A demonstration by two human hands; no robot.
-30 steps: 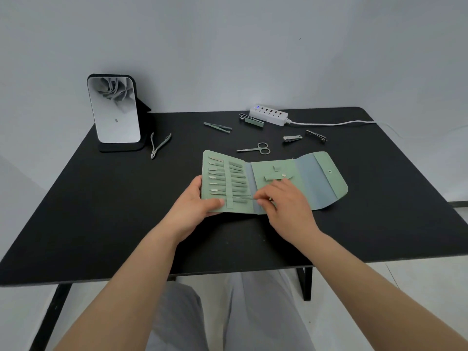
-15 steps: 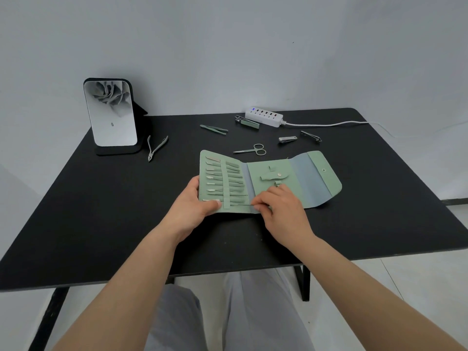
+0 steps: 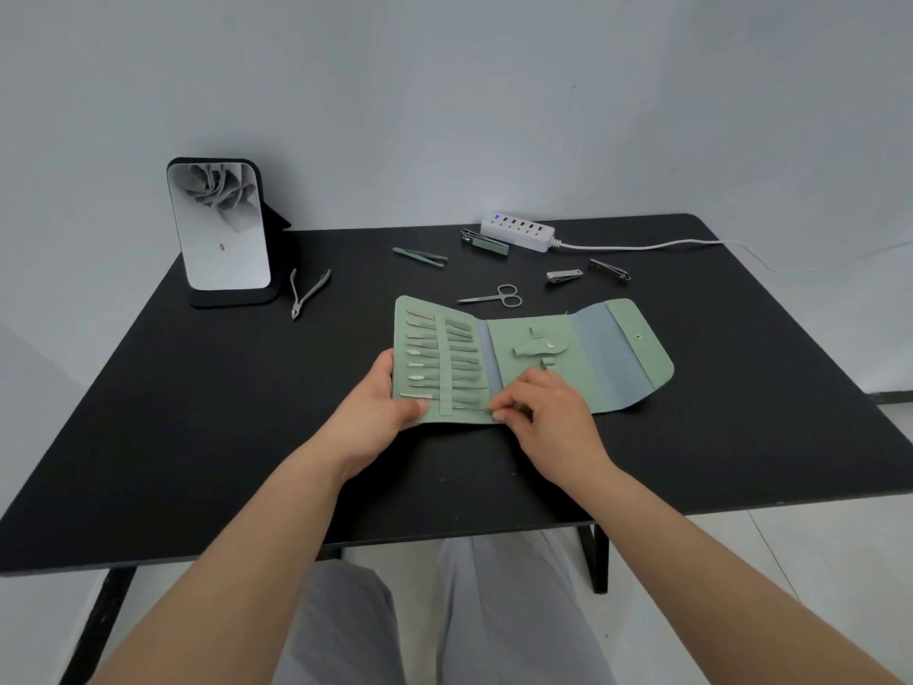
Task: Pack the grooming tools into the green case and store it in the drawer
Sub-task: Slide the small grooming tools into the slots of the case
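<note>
The green case (image 3: 627, 353) lies unfolded in the middle of the black table (image 3: 197, 412); several thin tools sit under the strap of its left panel. My left hand (image 3: 380, 412) grips that panel's near left corner, thumb on top. My right hand (image 3: 543, 412) pinches the end of a thin tool (image 3: 469, 406) in the lowest slot. Loose on the table behind the case lie small scissors (image 3: 496, 297), green tweezers (image 3: 420, 257), cuticle nippers (image 3: 306, 294), a large clipper (image 3: 484, 242) and two small clippers (image 3: 563, 275) (image 3: 610, 269).
A standing mirror (image 3: 220, 229) occupies the far left of the table. A white power strip (image 3: 518, 231) lies at the back, its cable (image 3: 657, 247) running off to the right. My legs in grey trousers show below the table's near edge. No drawer is in view.
My right hand has slid from the case's middle panel down to its near edge and now pinches the lowest tool. My left hand keeps its grip on the case.
</note>
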